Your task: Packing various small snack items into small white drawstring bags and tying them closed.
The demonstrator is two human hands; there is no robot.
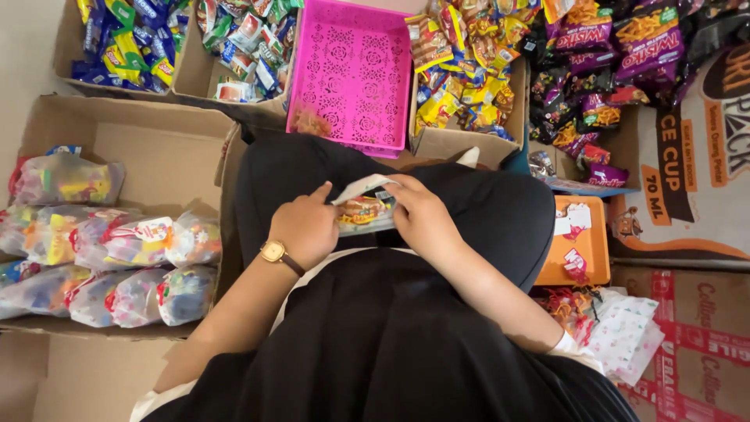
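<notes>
- Head view looks down on a person sitting in black clothes among boxes of snacks.
- Left hand [305,228], with a gold watch [273,251] on the wrist, has its grip closed on one side of a clear snack bag [366,209].
- Right hand [422,215] pinches the other side.
- Bag sits over the lap, between both hands.
- Pink tray [351,70] lies ahead.
- Filled bags [117,258] fill a cardboard box [156,141] on the left.

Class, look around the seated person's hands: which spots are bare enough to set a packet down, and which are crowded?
Free: most of the pink tray and the far part of the left cardboard box beyond the filled bags. Crowded: the snack boxes above. Both hands, left hand and right hand, hold a clear packet.
</notes>
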